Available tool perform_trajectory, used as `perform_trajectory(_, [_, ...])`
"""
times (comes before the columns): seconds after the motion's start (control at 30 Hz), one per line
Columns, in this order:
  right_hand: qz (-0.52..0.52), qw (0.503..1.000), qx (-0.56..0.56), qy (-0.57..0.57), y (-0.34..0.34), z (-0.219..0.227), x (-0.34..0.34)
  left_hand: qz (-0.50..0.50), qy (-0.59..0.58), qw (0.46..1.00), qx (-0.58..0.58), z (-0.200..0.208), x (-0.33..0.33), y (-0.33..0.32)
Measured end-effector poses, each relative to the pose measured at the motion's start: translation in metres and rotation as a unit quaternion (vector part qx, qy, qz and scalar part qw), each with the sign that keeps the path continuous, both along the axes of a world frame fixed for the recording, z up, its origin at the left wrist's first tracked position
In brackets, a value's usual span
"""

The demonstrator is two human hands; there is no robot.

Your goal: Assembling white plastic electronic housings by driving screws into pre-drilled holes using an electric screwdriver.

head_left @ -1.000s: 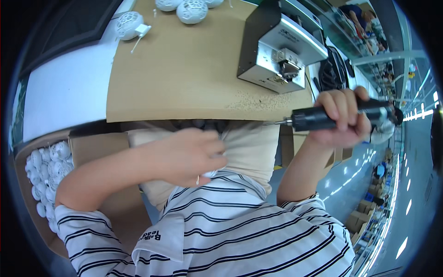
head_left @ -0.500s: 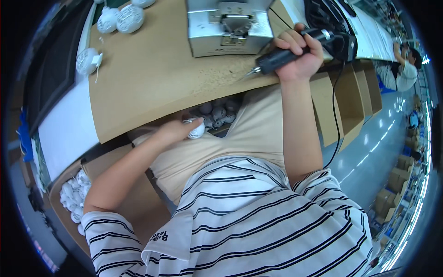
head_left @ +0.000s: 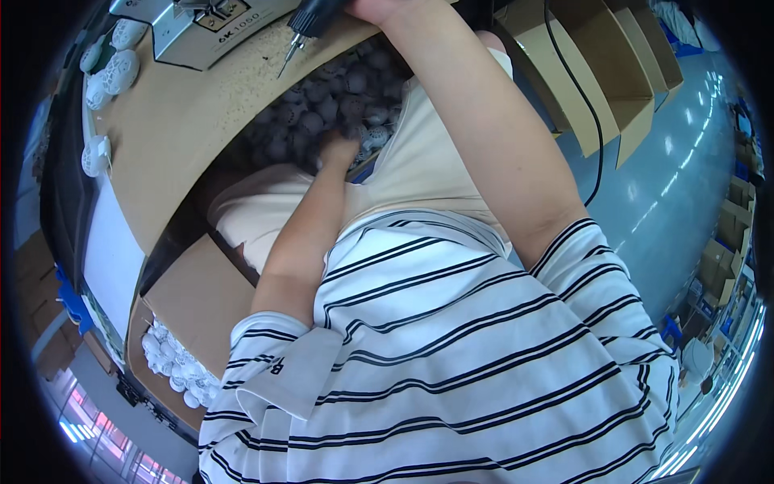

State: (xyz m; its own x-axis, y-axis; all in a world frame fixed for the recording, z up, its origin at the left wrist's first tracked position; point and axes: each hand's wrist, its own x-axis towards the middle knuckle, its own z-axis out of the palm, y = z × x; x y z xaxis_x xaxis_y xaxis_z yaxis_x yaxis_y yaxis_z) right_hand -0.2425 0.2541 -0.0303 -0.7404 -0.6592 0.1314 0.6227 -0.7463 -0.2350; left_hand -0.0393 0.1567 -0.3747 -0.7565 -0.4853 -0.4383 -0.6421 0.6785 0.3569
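Observation:
My right hand [head_left: 384,8], cut off by the top edge, is closed round a black handheld rotary tool [head_left: 316,16]. Its thin metal bit [head_left: 287,58] points down over the near edge of the brown cardboard sheet [head_left: 173,137] on the table. Below the table edge, my left hand [head_left: 339,150] reaches in among many round patterned balls [head_left: 310,121] lying in shadow between my legs. Its fingers are dark and smeared, so whether they hold a ball cannot be told.
At the table's far left lie several white patterned balls [head_left: 121,71]. A silver metal box [head_left: 197,36] stands at the back. Beside my left arm is a carton [head_left: 201,286] with white balls [head_left: 173,363]. Open cartons [head_left: 592,56] and a black cable [head_left: 582,89] are on the right.
My left hand has moved from my lap, where it held a white patterned ball, forward into the balls under the table. The view has turned and shifted; the rotary tool now appears farther up and left.

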Motion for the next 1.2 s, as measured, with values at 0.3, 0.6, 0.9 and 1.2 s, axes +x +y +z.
perform_trajectory(0.3, [-0.009,1.0,0.016,-0.015,-0.006,0.001,0.001,0.273,-0.117,0.89,0.345,-0.067,0.052,-0.112])
perform_trajectory(0.6, [-0.02,0.998,0.065,-0.019,0.007,-0.007,-0.006,0.425,0.133,0.665,0.599,-0.059,-0.015,-0.041])
perform_trajectory(0.9, [0.021,0.999,0.038,-0.023,-0.005,0.004,0.001,0.366,0.322,0.57,0.661,-0.003,-0.108,-0.026])
perform_trajectory(1.2, [0.029,0.994,0.012,0.102,-0.002,-0.012,-0.012,0.189,0.481,0.517,0.682,0.075,-0.114,-0.069])
